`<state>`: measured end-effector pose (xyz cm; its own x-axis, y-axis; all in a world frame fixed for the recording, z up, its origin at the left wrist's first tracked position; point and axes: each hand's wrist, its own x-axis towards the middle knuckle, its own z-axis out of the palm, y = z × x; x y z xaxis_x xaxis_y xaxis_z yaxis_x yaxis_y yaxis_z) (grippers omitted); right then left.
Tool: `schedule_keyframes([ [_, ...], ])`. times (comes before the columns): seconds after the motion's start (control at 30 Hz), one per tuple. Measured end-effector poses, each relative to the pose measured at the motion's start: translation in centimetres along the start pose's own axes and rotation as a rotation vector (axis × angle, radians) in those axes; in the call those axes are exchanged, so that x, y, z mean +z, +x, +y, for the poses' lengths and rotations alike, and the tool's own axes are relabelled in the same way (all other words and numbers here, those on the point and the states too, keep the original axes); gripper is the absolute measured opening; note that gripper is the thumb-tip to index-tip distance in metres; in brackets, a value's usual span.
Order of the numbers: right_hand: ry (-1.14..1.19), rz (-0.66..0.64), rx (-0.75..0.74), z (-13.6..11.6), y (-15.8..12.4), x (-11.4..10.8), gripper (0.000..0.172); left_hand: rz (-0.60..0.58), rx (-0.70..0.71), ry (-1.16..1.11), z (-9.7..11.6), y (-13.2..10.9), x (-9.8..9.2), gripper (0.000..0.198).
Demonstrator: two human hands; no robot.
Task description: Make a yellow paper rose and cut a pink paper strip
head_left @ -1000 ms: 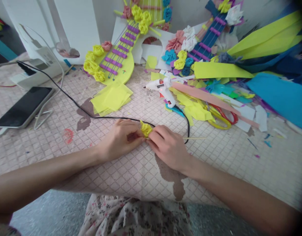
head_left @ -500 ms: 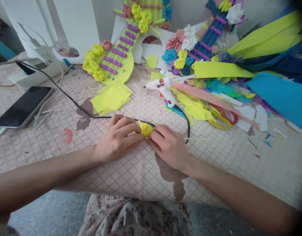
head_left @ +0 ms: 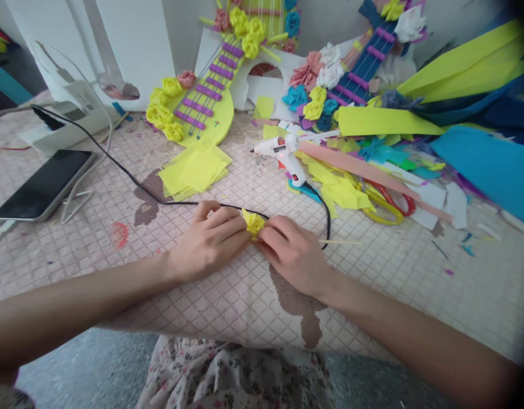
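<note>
A small yellow paper flower [head_left: 254, 224] sits between my two hands, low over the table's front half. My left hand [head_left: 215, 238] pinches its left side with the fingertips. From the right, my right hand [head_left: 294, 250] grips the flower's lower edge, its thumb and fingers pressed together. A thin pale stick [head_left: 342, 242] juts out to the right from behind my right hand; whether the hand holds it is hidden. Behind the hands runs a black cord [head_left: 177, 203]. Beyond it lies a stack of yellow paper squares [head_left: 196, 169].
A white glue gun [head_left: 283, 153] rests beyond my right hand, beside paper scraps and scissors [head_left: 383, 207]. A phone [head_left: 42, 184] and a power strip [head_left: 53, 128] lie at left. Decorated paper instruments, one yellow [head_left: 219, 122] and one blue [head_left: 364, 62], lean at the back.
The left hand's fingers have drawn slightly closer together around the flower. The right hand stays nearly still, and the whole view has shifted a touch.
</note>
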<state>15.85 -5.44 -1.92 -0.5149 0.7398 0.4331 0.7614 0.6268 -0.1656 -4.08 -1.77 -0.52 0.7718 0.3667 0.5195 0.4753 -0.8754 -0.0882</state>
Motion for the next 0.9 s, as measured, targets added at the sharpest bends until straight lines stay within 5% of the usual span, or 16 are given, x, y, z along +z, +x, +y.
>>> schedule_keyframes([
  [0.9,0.013,0.035,-0.019,-0.01,-0.18,0.04,0.013,0.009,-0.057,0.034,0.37,-0.04,0.19,0.011],
])
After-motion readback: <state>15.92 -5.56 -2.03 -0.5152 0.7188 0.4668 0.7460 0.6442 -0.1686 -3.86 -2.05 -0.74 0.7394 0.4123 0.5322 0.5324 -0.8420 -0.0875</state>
